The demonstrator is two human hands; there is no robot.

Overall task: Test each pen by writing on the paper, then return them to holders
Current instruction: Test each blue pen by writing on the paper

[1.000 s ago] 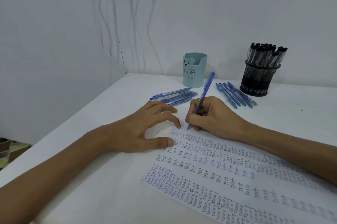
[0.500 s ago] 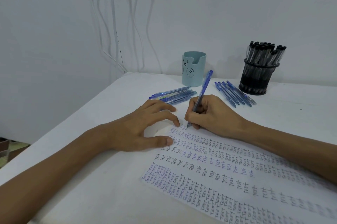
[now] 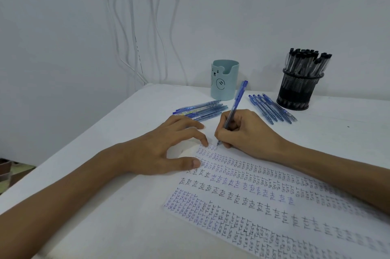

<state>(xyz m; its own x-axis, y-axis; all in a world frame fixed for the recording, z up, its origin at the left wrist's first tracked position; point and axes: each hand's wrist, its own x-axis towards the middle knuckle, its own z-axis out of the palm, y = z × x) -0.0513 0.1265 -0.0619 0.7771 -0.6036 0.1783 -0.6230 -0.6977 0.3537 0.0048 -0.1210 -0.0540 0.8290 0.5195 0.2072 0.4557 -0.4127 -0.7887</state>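
Observation:
My right hand (image 3: 247,130) grips a blue pen (image 3: 236,103), its tip down on the top left corner of the paper (image 3: 242,212). The sheet is covered with rows of the word TEST in blue and black ink. My left hand (image 3: 166,147) rests on the paper's left edge, thumb and forefinger spread and pressing it flat. Several blue pens (image 3: 202,110) lie in a bunch behind my left hand. Another group of blue pens (image 3: 272,109) lies behind my right hand. A pale teal holder (image 3: 224,79) with a bear face stands at the back.
A black mesh holder (image 3: 298,90) filled with black-capped pens stands at the back right. White cables (image 3: 130,26) hang down the wall at the left. The white table (image 3: 105,206) ends at the left, with floor clutter beyond its edge.
The pen tip has made small strokes at the top left of the sheet. Both hands stay in place; the view has shifted slightly.

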